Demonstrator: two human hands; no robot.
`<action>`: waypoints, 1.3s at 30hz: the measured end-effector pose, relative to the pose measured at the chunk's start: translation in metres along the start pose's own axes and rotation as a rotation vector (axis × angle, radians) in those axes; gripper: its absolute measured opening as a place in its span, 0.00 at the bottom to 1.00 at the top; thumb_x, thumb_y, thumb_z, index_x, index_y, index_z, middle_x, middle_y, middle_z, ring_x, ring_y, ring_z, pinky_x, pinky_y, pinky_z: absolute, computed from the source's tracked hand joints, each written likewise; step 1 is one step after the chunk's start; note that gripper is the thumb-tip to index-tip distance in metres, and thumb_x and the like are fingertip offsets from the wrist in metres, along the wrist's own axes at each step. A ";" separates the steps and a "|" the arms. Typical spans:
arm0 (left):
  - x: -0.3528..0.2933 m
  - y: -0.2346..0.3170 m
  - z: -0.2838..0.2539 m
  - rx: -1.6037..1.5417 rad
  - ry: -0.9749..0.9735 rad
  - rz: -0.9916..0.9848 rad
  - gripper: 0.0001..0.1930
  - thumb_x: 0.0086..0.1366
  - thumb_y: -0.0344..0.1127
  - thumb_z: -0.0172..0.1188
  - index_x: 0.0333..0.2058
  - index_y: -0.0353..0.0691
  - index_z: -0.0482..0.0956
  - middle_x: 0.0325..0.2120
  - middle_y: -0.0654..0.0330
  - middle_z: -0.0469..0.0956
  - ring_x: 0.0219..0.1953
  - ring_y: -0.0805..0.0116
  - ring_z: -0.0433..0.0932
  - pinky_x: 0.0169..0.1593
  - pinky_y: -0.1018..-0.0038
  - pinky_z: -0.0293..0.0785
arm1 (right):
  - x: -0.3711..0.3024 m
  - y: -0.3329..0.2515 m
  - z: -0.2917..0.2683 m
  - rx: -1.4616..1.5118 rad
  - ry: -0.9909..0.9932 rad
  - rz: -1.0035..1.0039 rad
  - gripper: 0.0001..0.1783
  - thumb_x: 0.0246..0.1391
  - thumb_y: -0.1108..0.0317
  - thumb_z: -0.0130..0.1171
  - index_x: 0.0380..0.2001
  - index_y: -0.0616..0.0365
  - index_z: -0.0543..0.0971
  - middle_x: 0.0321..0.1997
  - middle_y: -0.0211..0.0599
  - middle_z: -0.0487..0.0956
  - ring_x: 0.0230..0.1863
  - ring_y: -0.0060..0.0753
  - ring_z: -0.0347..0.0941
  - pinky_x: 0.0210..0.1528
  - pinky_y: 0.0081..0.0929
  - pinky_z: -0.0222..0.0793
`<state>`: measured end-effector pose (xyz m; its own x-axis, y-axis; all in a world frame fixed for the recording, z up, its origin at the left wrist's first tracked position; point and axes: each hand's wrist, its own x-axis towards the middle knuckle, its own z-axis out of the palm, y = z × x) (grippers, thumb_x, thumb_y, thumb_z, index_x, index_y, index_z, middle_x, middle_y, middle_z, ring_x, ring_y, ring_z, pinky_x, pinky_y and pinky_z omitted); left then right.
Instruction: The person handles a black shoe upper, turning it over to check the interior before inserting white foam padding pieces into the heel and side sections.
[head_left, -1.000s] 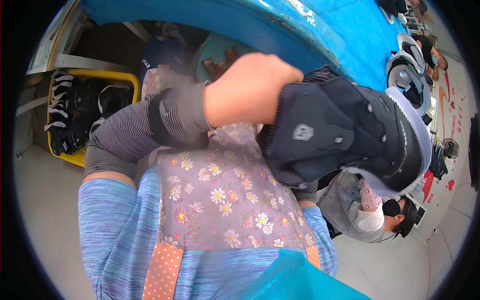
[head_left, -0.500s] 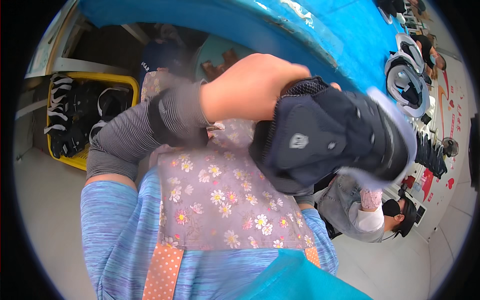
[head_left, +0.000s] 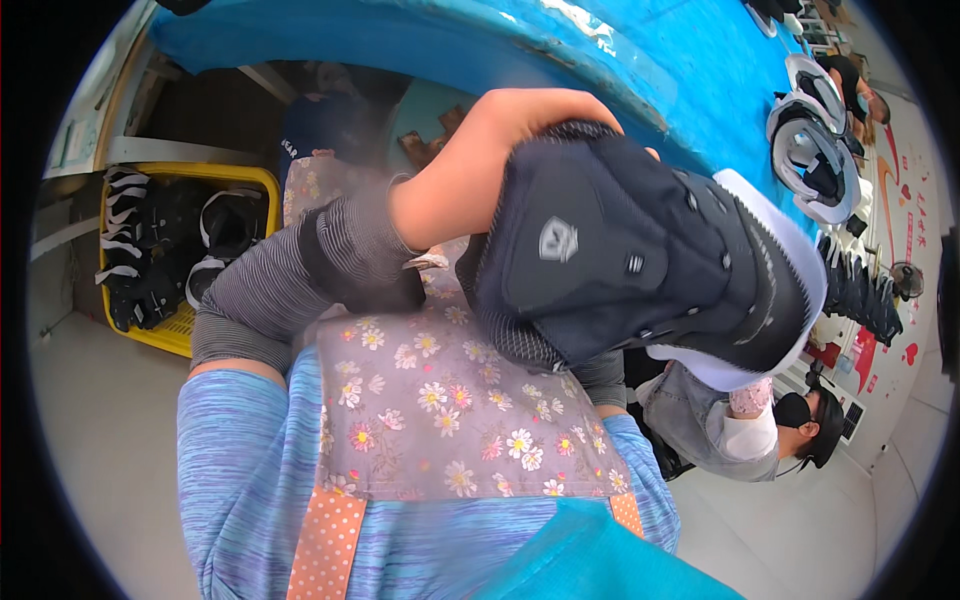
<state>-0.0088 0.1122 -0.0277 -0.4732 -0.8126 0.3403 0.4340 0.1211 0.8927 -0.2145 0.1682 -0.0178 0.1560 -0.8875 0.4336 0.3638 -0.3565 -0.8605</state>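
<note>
Cloth piece (head_left: 600, 250), black and padded, is up in front of my apron (head_left: 440, 410) in the head view, close to the near edge of the blue table (head_left: 690, 70). Its broad face, with a pale shield-shaped badge, is turned toward me, and its rounded end, edged in white, slants down to my right. My left hand (head_left: 500, 135) comes in from the side, wrist bent, and touches it along the top; my fingers run behind the fabric, so I cannot tell whether they are pinching or spread. My right hand is hidden behind the piece, its fingers too, and only my striped right sleeve (head_left: 602, 382) shows below. A bit of skin peeks past the top edge, but I cannot tell which hand it belongs to.

To my left, a yellow basket (head_left: 272, 200) holds dark pieces (head_left: 160, 240) with white edges. White rounded shells (head_left: 815, 165) sit at the right side of the table. Beyond my right arm is a co-worker (head_left: 705, 425) in a black mask and dark cap.
</note>
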 end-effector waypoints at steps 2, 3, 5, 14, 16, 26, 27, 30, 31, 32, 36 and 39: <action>-0.005 -0.002 -0.006 -0.117 0.051 -0.081 0.15 0.59 0.30 0.63 0.44 0.29 0.77 0.38 0.58 0.81 0.38 0.76 0.78 0.45 0.77 0.77 | 0.000 0.003 -0.002 -0.035 0.023 -0.017 0.15 0.64 0.56 0.54 0.37 0.58 0.74 0.30 0.29 0.70 0.33 0.21 0.64 0.38 0.22 0.61; -0.007 -0.004 -0.011 -0.054 0.053 -0.041 0.17 0.59 0.30 0.64 0.45 0.29 0.76 0.39 0.57 0.80 0.39 0.75 0.79 0.46 0.76 0.77 | -0.002 0.004 -0.002 -0.058 0.040 -0.014 0.15 0.64 0.57 0.55 0.36 0.59 0.74 0.29 0.29 0.70 0.32 0.21 0.64 0.37 0.22 0.61; -0.015 -0.017 -0.024 0.012 0.059 -0.003 0.19 0.58 0.30 0.64 0.47 0.28 0.75 0.39 0.56 0.80 0.40 0.74 0.79 0.48 0.75 0.78 | -0.004 0.006 -0.002 -0.104 0.077 -0.013 0.15 0.64 0.57 0.55 0.35 0.60 0.74 0.27 0.29 0.70 0.30 0.21 0.64 0.35 0.21 0.61; -0.025 -0.012 -0.032 -0.236 0.282 -0.063 0.21 0.61 0.28 0.61 0.53 0.31 0.71 0.50 0.53 0.75 0.54 0.68 0.72 0.58 0.71 0.69 | 0.023 0.043 -0.001 -0.881 0.517 0.088 0.17 0.63 0.61 0.57 0.27 0.64 0.75 0.17 0.30 0.70 0.21 0.21 0.64 0.26 0.19 0.62; -0.019 -0.019 -0.040 -0.270 0.341 -0.128 0.22 0.62 0.29 0.60 0.54 0.32 0.70 0.51 0.53 0.74 0.54 0.68 0.72 0.58 0.71 0.69 | 0.028 0.051 0.002 -0.954 0.535 0.088 0.17 0.63 0.61 0.57 0.26 0.65 0.75 0.14 0.30 0.70 0.19 0.21 0.65 0.24 0.19 0.62; -0.005 -0.045 -0.051 -0.368 0.491 -0.419 0.24 0.67 0.36 0.58 0.59 0.35 0.66 0.56 0.54 0.70 0.57 0.66 0.70 0.61 0.69 0.67 | 0.054 0.042 0.036 -0.677 0.417 -0.035 0.18 0.53 0.58 0.66 0.38 0.64 0.80 0.29 0.46 0.82 0.32 0.42 0.81 0.33 0.31 0.73; -0.005 -0.046 -0.051 -0.329 0.478 -0.426 0.24 0.68 0.37 0.58 0.59 0.35 0.66 0.56 0.54 0.70 0.58 0.66 0.70 0.61 0.69 0.67 | 0.054 0.043 0.034 -0.664 0.442 -0.044 0.18 0.53 0.58 0.66 0.38 0.64 0.80 0.29 0.46 0.82 0.32 0.42 0.81 0.33 0.31 0.73; -0.005 -0.040 -0.040 -0.130 0.455 -0.390 0.24 0.70 0.40 0.56 0.60 0.37 0.66 0.57 0.55 0.70 0.58 0.65 0.70 0.62 0.69 0.66 | 0.050 0.046 0.032 -0.669 0.419 0.024 0.19 0.52 0.56 0.66 0.37 0.62 0.80 0.29 0.50 0.80 0.33 0.54 0.79 0.32 0.36 0.73; -0.003 -0.038 -0.035 0.000 0.459 -0.321 0.23 0.71 0.43 0.53 0.60 0.38 0.66 0.56 0.56 0.71 0.58 0.64 0.70 0.63 0.69 0.64 | 0.052 0.047 0.034 -0.639 0.419 0.027 0.20 0.52 0.54 0.66 0.36 0.62 0.79 0.28 0.51 0.80 0.32 0.54 0.78 0.32 0.36 0.72; -0.001 -0.036 -0.028 0.004 0.564 -0.303 0.24 0.73 0.47 0.50 0.60 0.37 0.66 0.57 0.56 0.71 0.58 0.64 0.70 0.62 0.68 0.65 | 0.053 0.048 0.035 -0.610 0.417 0.031 0.21 0.51 0.53 0.67 0.35 0.62 0.79 0.27 0.52 0.79 0.31 0.55 0.77 0.31 0.36 0.72; 0.010 -0.017 -0.018 -0.127 0.629 -0.273 0.26 0.73 0.51 0.47 0.61 0.37 0.65 0.57 0.56 0.71 0.58 0.62 0.69 0.62 0.66 0.64 | 0.046 0.052 0.038 -0.511 0.442 0.036 0.22 0.50 0.51 0.68 0.32 0.62 0.79 0.25 0.50 0.78 0.29 0.54 0.77 0.30 0.38 0.71; 0.003 -0.023 -0.052 -0.072 0.489 -0.232 0.28 0.73 0.53 0.45 0.61 0.37 0.65 0.58 0.55 0.70 0.59 0.61 0.69 0.63 0.65 0.63 | 0.042 0.051 0.043 -0.594 0.317 0.153 0.25 0.47 0.51 0.70 0.37 0.60 0.77 0.30 0.47 0.80 0.32 0.52 0.78 0.33 0.38 0.72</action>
<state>0.0198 0.0770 -0.0624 -0.1589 -0.9857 -0.0556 0.4203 -0.1185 0.8996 -0.1499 0.1255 -0.0326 -0.1439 -0.9509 0.2741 -0.2202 -0.2393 -0.9457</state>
